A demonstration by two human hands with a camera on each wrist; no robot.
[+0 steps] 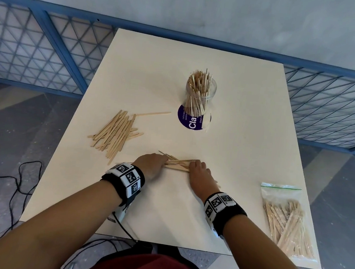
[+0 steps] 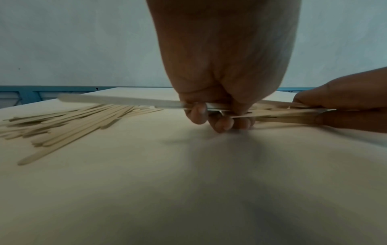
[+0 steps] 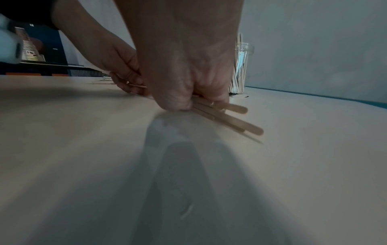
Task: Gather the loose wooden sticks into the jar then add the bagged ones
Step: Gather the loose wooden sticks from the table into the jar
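A small bundle of wooden sticks (image 1: 178,163) lies just above the table near its front middle, held at both ends. My left hand (image 1: 153,164) grips its left end with curled fingers (image 2: 222,122). My right hand (image 1: 199,171) pinches its right end, and the stick tips (image 3: 240,119) poke out past the fingers. A clear jar (image 1: 199,102) packed with upright sticks stands beyond the hands, also visible as the jar (image 3: 240,66) in the right wrist view. A loose pile of sticks (image 1: 116,133) lies at the left. A zip bag of sticks (image 1: 289,223) sits at the front right corner.
The cream table (image 1: 236,139) ends close to the bag at the right and front. A purple round label (image 1: 191,119) lies under the jar. Blue mesh fencing (image 1: 51,48) runs behind the table. Black cables (image 1: 7,183) trail on the floor at the left.
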